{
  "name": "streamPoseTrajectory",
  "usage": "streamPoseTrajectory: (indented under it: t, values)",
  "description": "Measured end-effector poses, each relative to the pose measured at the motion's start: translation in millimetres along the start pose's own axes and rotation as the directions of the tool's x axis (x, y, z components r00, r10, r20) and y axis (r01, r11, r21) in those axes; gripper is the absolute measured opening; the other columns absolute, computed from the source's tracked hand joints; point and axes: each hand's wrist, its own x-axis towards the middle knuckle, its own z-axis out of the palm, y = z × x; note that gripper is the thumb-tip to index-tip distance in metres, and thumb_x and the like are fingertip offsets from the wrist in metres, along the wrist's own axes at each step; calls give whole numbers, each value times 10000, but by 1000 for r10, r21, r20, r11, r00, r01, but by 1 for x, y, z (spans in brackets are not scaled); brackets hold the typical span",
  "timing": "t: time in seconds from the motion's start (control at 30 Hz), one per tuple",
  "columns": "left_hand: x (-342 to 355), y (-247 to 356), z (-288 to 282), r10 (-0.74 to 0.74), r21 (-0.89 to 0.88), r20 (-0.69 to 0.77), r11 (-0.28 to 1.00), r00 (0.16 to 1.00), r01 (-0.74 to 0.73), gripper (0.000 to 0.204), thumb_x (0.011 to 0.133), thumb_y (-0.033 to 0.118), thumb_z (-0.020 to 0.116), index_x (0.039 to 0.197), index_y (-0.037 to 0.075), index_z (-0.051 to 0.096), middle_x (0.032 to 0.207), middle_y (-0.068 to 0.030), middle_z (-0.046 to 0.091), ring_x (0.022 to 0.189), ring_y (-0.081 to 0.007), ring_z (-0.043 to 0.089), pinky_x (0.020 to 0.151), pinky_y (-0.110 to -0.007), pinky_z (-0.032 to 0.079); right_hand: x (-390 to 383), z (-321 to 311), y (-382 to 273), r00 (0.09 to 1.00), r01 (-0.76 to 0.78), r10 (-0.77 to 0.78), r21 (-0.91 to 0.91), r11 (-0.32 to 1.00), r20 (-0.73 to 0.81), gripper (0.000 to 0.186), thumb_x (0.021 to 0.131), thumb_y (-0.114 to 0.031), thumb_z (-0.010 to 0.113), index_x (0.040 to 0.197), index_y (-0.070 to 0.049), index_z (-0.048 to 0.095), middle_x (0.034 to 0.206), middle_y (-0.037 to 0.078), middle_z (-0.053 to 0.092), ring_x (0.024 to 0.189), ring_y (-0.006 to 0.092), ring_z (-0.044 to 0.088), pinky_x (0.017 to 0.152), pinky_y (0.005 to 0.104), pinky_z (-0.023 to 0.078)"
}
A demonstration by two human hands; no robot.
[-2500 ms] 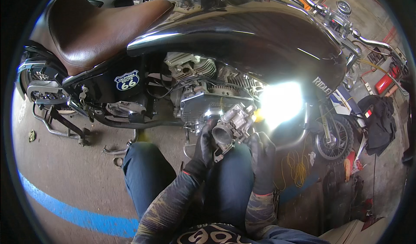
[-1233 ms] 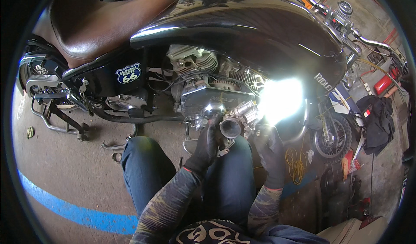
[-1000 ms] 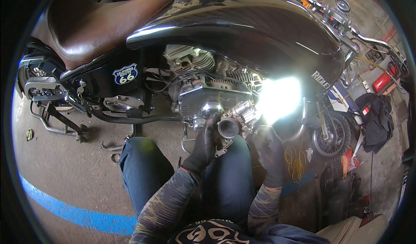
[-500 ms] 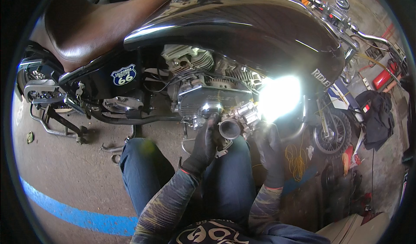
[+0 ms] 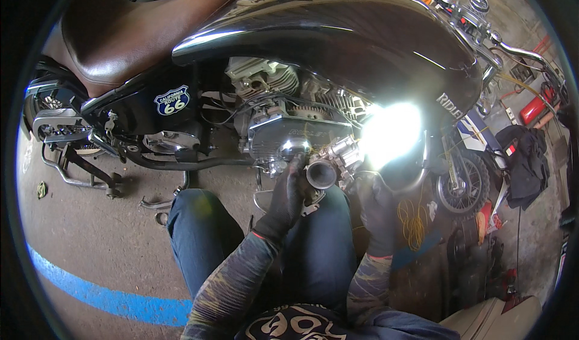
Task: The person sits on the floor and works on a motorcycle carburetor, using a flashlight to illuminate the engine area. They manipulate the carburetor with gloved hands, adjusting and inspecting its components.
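Note:
A metal carburetor (image 5: 342,154), with a dark round bell mouth facing up toward me, is held over my right knee in front of the motorcycle's engine (image 5: 283,132). My left hand (image 5: 285,201), in a dark glove, grips it from the left side. My gloved right hand (image 5: 373,204) is closed just right of the carburetor, below a glaring bright light (image 5: 391,133); what its fingers hold is too washed out to make out.
The black motorcycle has a brown seat (image 5: 139,32) and a large tank (image 5: 325,38). Coiled yellow cord (image 5: 413,228), dark clothing (image 5: 515,165), a wheel (image 5: 461,183) and a red cylinder (image 5: 537,108) lie right. Loose bent metal (image 5: 157,204) rests near my left knee.
Since the oldest frame, the carburetor has tilted, its mouth moving right and slightly up, and my right hand has shifted right. Over the last second both hands have barely moved.

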Motion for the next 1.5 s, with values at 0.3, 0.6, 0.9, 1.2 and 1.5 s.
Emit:
streamPoseTrajectory:
  t: [0.3,0.6,0.9,1.2,1.5]
  values:
    - [-5,6,3,-38,-150,30,988,999,42,775,1113,640,313,1528,-3,435,1075,-53,641,733,-54,523,595,-216,409,9,7,5,990,-142,133,-234,962,-53,213,1093,-183,551,1077,12,634,892,49,622,781,109,577,680,291,461]
    - [-6,7,-2,-91,-86,41,992,995,94,622,1143,551,302,1418,56,561,1183,-43,653,921,-88,607,725,-246,497,0,-10,-13,996,26,-8,-206,978,92,145,1059,-115,584,1125,10,619,889,62,621,795,124,573,698,321,471]
    - [-6,8,4,-29,-97,34,995,999,32,795,1098,663,306,1492,-8,471,1132,-48,631,803,-58,530,651,-226,423,1,10,10,968,-252,249,-128,959,-38,231,1086,-200,580,1014,11,642,824,63,578,745,79,524,641,313,441]
    - [-3,9,-1,61,39,59,997,996,-64,677,1131,572,301,1464,21,509,1145,-54,642,831,-62,572,652,-211,451,0,-2,-14,996,-13,25,-131,991,88,167,1069,-139,601,1141,12,607,989,73,614,807,120,559,696,317,468]
    - [-10,5,-1,84,76,24,993,996,-86,652,1155,517,300,1524,5,465,1363,-129,610,1207,-181,614,988,-325,533,-3,2,18,977,205,-211,-418,885,32,187,1077,-144,587,1000,24,616,844,44,594,742,127,540,657,331,462]
